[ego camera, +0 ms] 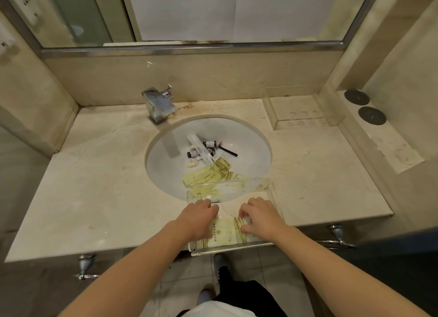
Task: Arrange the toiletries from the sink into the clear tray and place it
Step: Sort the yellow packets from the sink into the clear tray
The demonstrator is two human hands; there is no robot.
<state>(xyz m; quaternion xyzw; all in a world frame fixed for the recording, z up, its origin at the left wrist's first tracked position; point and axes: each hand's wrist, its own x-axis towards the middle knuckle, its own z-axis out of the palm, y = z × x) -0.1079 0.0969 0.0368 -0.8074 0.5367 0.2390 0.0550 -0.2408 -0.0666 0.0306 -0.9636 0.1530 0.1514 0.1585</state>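
Two hands work inside the clear tray [265,245], which sits at six o'clock of the sink [248,136], its far wall reaching over the basin and its near edge jutting past the front lip of the countertop [94,186]. That overhang looks like the main risk: by my judgement, a downward press near the front edge could tip the tray off toward the floor, packets and all.

Inside it, the left hand [198,218] lies with fingers curled over the left end of a pale yellow packet [226,232], and the right hand [259,216] pinches the packet's right end between thumb and fingertips, as if squaring it against the front wall. Because the tray is glossy and transparent, its walls are hard to read, so a packet could catch on a rim or a hand could nudge the tray sideways on the smooth stone.

More yellow packets [208,174] lie at six o'clock in the basin, partly seen through the tray's far wall. Small dark bottles [194,153] cluster near the middle of the basin, with a clear-wrapped stick [198,143] slanting across them, a black stick [228,151] at three o'clock of them, and a small cream-coloured piece [192,164] at seven o'clock. Those round bottles would likely roll on the curved porcelain when reached for, and in the tray too if laid on their sides.

The faucet [160,103] stands at eleven o'clock of the basin; a second clear holder [301,117] rests at two o'clock.
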